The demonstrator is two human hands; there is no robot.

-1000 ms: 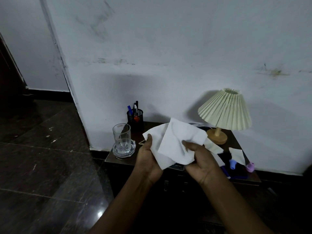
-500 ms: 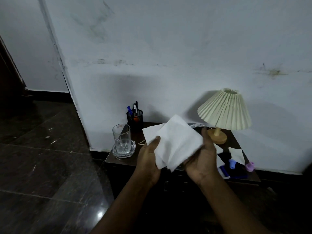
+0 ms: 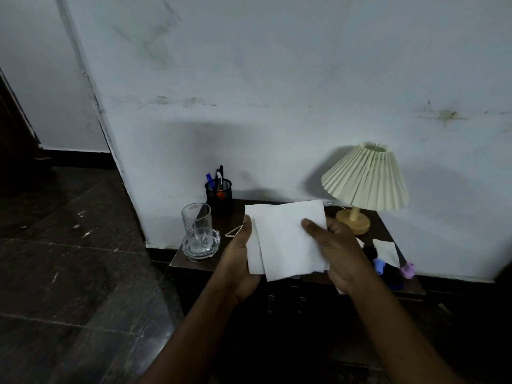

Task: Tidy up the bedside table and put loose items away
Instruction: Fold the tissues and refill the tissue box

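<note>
Since 0.5 s ago the white tissue has flattened into a squarer fold, and the right hand has brought its thumb on top. Both hands grasp it above the tabletop's front edge: the left hand pinches the left side, and the right clamps the right side. At the left front corner a glass carries 2 small stickers, too small to read. A pen holder stands by the back edge, and a lamp towards the right back corner.
</note>
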